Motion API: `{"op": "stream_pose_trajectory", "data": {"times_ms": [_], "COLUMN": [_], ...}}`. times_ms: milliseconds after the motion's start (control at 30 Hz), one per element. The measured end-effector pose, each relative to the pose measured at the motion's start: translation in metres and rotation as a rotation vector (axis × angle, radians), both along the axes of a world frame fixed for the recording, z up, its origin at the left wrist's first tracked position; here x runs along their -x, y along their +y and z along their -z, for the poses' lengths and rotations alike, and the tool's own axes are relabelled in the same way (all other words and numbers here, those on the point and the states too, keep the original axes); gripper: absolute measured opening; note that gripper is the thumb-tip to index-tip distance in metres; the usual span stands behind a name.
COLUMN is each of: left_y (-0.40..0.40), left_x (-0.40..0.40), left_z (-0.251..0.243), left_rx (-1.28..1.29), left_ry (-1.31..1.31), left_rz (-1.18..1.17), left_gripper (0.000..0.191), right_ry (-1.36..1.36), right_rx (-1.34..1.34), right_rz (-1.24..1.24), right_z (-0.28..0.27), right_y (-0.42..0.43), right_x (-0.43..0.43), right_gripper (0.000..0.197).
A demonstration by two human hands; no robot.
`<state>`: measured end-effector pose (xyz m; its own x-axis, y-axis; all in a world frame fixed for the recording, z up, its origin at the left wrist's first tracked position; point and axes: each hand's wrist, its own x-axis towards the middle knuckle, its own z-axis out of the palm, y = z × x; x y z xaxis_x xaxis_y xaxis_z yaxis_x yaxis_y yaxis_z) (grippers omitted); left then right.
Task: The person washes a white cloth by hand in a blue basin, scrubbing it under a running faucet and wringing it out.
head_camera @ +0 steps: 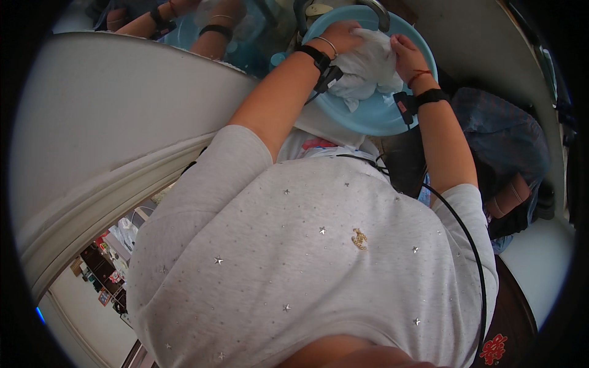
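A light blue plastic basin (368, 122) stands before me at the top of the head view. In it lies a crumpled, wet-looking white cloth (368, 64), its upper edge lifted between my two hands. My left hand (343, 37), with a bangle and a black strap at the wrist, grips the cloth at its upper left. My right hand (408, 54), with a red cord and a black strap, pinches it at its upper right. Parts of the left fingers are hidden by the cloth.
A curved metal faucet (381, 16) reaches over the basin's far rim. Beside it lies a pale oval soap-like piece (318, 9). A mirror (257, 32) at the upper left reflects the arms. Dark blue clothing (501, 124) hangs at the right, and a black cable (464, 230) runs over my shirt.
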<state>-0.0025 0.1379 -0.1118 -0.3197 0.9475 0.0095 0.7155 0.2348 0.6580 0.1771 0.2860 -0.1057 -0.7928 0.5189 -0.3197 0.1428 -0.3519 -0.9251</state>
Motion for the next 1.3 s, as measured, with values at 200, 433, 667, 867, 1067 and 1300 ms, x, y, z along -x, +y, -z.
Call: {"op": "stream_pose_trajectory", "data": {"times_ms": [200,433,667,867,1067,1300], "left_y": [0.036,0.056,0.041,0.037,0.019,-0.011], "left_x": [-0.007,-0.025,-0.059,-0.064,-0.048,-0.023], "left_z": [0.019,0.03,-0.014,-0.035,0.012,-0.013], "left_rx": [-0.231,-0.174,-0.022,0.074,-0.192,-0.246], "left_ry": [-1.236,-1.264,-0.916,-1.201,-0.561,-0.221], "left_rz": [-0.414,-0.998,-0.837,-0.949,-0.453,-0.287], "left_gripper": [0.029,0.06,0.063,0.051,0.035,0.023], "right_ry": [-0.266,-0.247,-0.426,-0.391,-0.265,-0.336], "right_rx": [-0.331,-0.636,-0.706,-0.693,-0.739,-1.31], "right_rz": [0.479,0.148,0.088,-0.15,-0.153,-0.385], "right_z": [0.03,0.0,0.019,0.009,0.026,-0.017], "right_y": [0.012,-0.045,-0.021,-0.018,0.022,0.044], "right_x": [0.03,0.075,0.067,0.06,0.028,-0.009], "right_gripper": [0.05,0.038,0.039,0.046,0.038,0.017]}}
